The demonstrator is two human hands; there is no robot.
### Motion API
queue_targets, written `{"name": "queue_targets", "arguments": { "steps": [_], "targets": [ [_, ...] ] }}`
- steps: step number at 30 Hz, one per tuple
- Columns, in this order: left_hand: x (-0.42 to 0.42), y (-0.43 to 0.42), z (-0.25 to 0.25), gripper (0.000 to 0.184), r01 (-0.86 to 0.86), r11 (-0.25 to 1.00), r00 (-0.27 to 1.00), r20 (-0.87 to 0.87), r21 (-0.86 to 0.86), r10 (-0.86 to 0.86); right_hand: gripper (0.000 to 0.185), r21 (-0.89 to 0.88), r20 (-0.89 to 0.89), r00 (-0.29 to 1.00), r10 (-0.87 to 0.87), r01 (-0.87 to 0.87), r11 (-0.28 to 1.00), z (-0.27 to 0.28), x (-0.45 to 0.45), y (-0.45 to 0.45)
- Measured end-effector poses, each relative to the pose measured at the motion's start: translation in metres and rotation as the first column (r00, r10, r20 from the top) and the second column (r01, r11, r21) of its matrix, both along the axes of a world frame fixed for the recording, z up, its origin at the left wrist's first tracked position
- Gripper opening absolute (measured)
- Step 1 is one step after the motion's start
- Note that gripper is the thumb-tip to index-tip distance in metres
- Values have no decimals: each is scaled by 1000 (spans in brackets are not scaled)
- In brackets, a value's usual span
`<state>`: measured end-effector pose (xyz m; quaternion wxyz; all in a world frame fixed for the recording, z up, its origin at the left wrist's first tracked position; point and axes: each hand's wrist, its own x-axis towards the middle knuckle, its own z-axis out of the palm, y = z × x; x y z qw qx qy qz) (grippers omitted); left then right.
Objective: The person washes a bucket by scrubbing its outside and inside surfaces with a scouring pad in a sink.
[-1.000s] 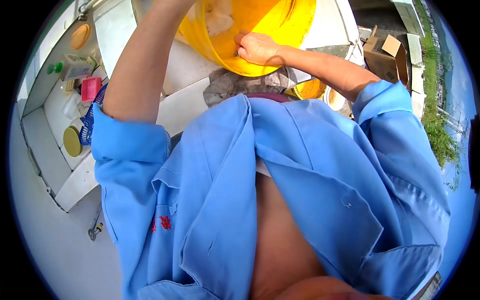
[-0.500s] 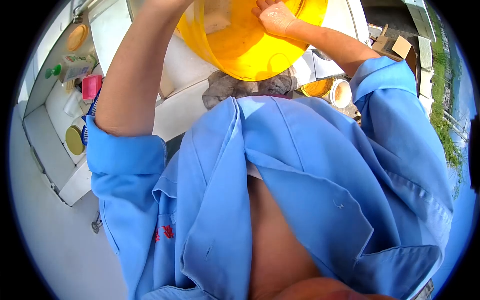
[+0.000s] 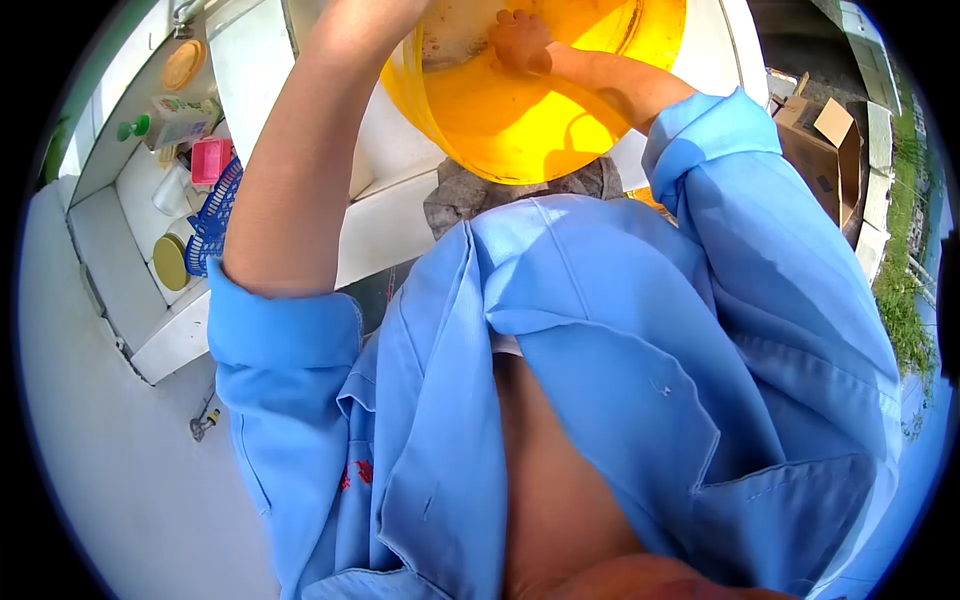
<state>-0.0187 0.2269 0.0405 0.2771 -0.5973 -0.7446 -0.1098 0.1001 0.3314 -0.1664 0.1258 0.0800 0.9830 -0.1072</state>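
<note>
A large yellow bucket lies tilted at the top centre, its mouth facing me and its upper part cut off by the frame. Inside it is my right hand, fingers curled against the inner wall; whatever they hold is too small to make out. My left hand is at the top edge beside the bucket's left rim, its fingers out of frame. Below the bucket, a crumpled grey cloth lies at the edge of the white tiled surface.
At the left, a tiled basin holds a green-capped bottle, a pink container, a blue basket and a gold-lidded jar. An open cardboard box stands at the right. Green plants grow beyond.
My right hand has moved from the near side of the bucket's inside across its wall and deeper in. The bucket shows a wider part of its inside. The view has shifted slightly.
</note>
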Motion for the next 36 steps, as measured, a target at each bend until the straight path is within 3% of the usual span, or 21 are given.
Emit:
{"name": "queue_targets", "arguments": {
  "steps": [1,3,7,8,9,10,13,15,17,19,22,24,26,27,28,29,31,32,34,35,36],
  "targets": [
    [3,-6,3,17,-15,1000,1000,9,-1,15,22,-78,48,988,-149,153,985,-16,-18,-24],
    [8,-15,9,17,-45,999,998,39,-15,46,40,-273,-91,982,-166,136,952,-44,-43,-72],
    [12,-20,19,16,-78,995,995,56,-64,82,32,-860,-210,945,-250,-57,507,-14,-54,-77],
    [14,-21,22,16,-82,994,996,40,-76,85,33,-635,-137,988,66,-139,760,-12,-19,-49],
    [13,-19,24,15,-91,993,995,41,-80,94,35,-72,-159,949,271,-285,956,-29,7,-12],
    [13,-19,24,15,-98,991,994,46,-87,102,37,143,148,922,358,-378,915,-5,-2,27],
    [16,-19,29,15,-108,988,989,87,-109,118,25,349,344,796,498,-601,719,22,-53,71],
    [17,-19,31,14,-119,987,986,106,-109,131,28,426,184,919,349,-394,814,-40,-73,64],
    [19,-20,33,14,-140,986,974,166,-96,154,28,192,111,990,88,-109,975,-17,-56,11],
    [19,-21,36,13,-163,982,957,229,-94,180,29,-95,59,990,-132,137,986,-5,-53,-44],
    [23,-19,41,13,-183,979,924,325,-91,202,30,-667,25,974,-225,184,722,-29,-101,-95],
    [24,-18,45,12,-200,976,906,364,-82,216,31,-859,54,968,-247,171,482,-32,-111,-100],
    [27,-17,50,12,-183,975,924,316,-123,213,32,-871,11,990,-138,77,486,-69,-99,-88],
    [24,-18,46,12,-158,970,977,110,-186,180,35,-603,1,999,50,-40,797,-47,-58,-56],
    [20,-18,43,11,-145,963,987,-105,-229,123,39,-246,38,969,246,-230,942,-18,-16,-23],
    [21,-20,42,11,-171,964,985,-40,-203,166,29,54,117,918,378,-386,921,-12,-13,18],
    [20,-24,41,11,-218,961,975,9,-171,223,32,379,307,822,479,-568,731,-18,-51,78],
    [18,-27,40,12,-202,953,978,-1,-226,207,32,377,301,824,480,-566,733,-14,-50,65],
    [18,-27,43,13,-197,942,980,-23,-272,198,33,198,375,896,238,-328,924,-3,-61,24],
    [23,-21,45,14,-268,952,929,223,-147,296,34,150,401,902,158,-234,961,0,-72,5],
    [25,-22,43,14,-306,946,875,360,-108,324,32,-258,304,947,100,-20,966,-9,-80,-24]
  ]
}}
